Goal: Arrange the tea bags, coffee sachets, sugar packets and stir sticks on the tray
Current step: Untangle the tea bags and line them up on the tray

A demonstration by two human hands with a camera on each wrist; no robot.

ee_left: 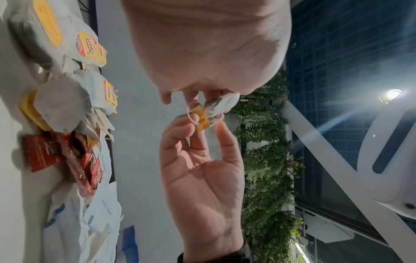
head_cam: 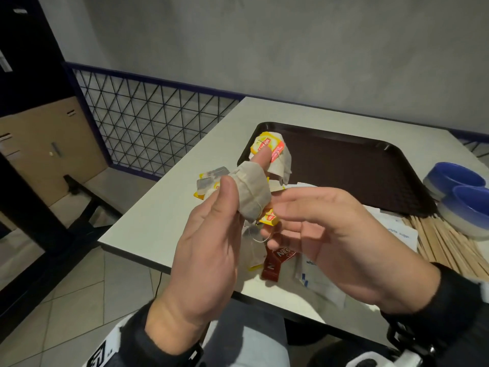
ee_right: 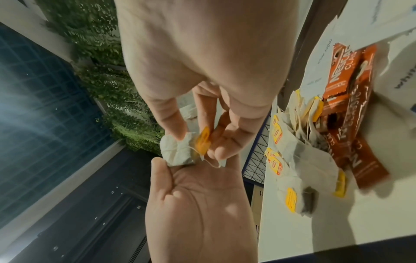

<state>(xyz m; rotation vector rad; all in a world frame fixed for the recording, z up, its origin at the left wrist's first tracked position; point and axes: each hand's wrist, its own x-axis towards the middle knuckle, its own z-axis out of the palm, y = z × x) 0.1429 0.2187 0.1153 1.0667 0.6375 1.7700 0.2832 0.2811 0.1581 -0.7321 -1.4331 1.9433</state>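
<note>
My left hand (head_cam: pixel 232 197) holds a tea bag (head_cam: pixel 252 196) up over the table, thumb against its paper. My right hand (head_cam: pixel 277 217) pinches that bag's yellow tag (head_cam: pixel 269 217) on its string. In the left wrist view the tea bag (ee_left: pixel 225 105) and tag (ee_left: pixel 201 120) sit between both hands. In the right wrist view the tea bag (ee_right: pixel 178 152) is there too. The brown tray (head_cam: pixel 349 168) holds one tea bag (head_cam: pixel 275 157) in its near left corner. Loose tea bags (head_cam: pixel 211 178), red coffee sachets (head_cam: pixel 275 260), white sugar packets (head_cam: pixel 312 271) and wooden stir sticks (head_cam: pixel 444 242) lie on the table.
Two blue bowls (head_cam: pixel 460 192) stand at the right, beside the tray. The white table (head_cam: pixel 158 221) ends at its left edge beside a wire mesh railing (head_cam: pixel 158 123). Most of the tray's floor is bare.
</note>
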